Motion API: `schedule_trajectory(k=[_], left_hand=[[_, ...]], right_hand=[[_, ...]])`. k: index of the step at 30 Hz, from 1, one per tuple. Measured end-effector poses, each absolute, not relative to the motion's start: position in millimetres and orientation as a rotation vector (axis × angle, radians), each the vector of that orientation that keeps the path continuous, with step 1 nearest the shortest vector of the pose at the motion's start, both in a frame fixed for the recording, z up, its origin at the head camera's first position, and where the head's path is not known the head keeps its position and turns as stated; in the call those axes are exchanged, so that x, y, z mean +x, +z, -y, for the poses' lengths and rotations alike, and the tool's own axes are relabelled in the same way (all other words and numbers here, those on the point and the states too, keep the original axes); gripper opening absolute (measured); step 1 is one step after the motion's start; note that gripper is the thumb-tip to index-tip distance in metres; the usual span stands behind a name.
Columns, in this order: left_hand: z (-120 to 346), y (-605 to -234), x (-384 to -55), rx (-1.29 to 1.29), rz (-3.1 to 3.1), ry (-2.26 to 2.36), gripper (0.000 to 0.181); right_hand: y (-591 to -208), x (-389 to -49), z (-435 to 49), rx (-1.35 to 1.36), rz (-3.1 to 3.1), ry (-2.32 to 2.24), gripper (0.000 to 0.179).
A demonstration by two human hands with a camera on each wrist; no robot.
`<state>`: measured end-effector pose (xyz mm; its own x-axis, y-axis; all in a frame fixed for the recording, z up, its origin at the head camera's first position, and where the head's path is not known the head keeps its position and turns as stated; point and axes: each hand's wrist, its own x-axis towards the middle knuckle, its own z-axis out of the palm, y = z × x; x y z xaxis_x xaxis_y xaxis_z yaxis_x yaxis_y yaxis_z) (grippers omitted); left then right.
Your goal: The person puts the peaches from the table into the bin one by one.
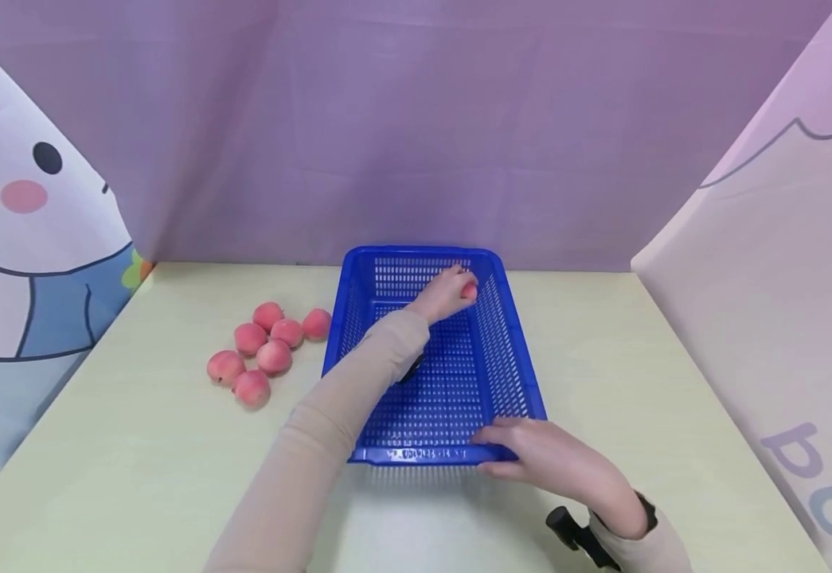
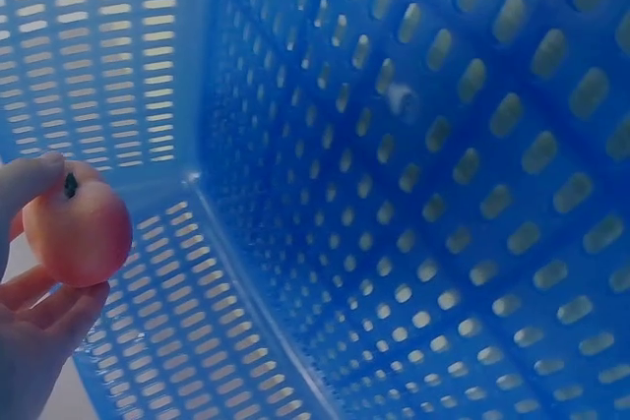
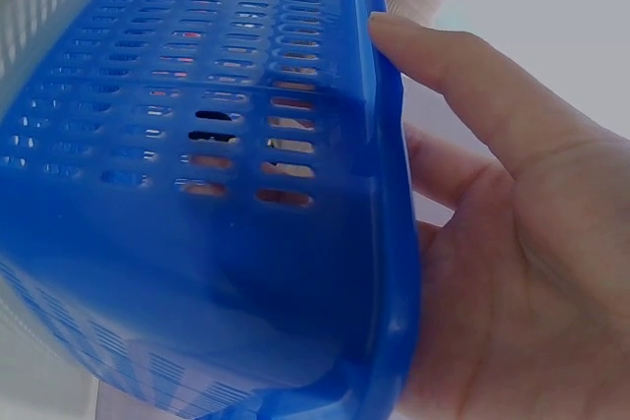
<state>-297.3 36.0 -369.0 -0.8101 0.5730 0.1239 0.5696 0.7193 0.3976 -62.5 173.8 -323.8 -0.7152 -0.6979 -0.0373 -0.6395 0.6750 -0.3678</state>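
A blue plastic basket (image 1: 433, 454) with slotted walls stands in the middle of the table. Inside its far right part, my left hand (image 1: 446, 293) holds a pink peach (image 2: 81, 228) between thumb and fingers. The left wrist view shows the peach above the slotted floor, apart from the walls, its dark stem facing up. My right hand (image 1: 540, 455) grips the near right corner of the basket's rim, with the thumb on the outer side in the right wrist view. Several more peaches (image 1: 275, 357) lie grouped on the table, left of the basket.
The pale yellow table (image 1: 587, 342) spreads out on both sides of the basket. A purple cloth (image 1: 416, 127) hangs behind it, and printed cloth panels (image 1: 767, 263) close in the sides. My left forearm (image 1: 330, 430) crosses over the basket's left rim.
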Motion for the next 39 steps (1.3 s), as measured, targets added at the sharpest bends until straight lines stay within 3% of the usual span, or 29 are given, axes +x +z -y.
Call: schedule_trajectory(k=[16, 39], left_hand=[[-38, -383, -303, 0.961, -2.943, 0.571, 0.03], [-46, -404, -305, 1.145, -2.972, 0.365, 0.026]], right_hand=[[-324, -61, -174, -1.117, -2.725, -0.491, 0.024], [-326, -59, -174, -1.135, -2.738, -0.494, 0.025]])
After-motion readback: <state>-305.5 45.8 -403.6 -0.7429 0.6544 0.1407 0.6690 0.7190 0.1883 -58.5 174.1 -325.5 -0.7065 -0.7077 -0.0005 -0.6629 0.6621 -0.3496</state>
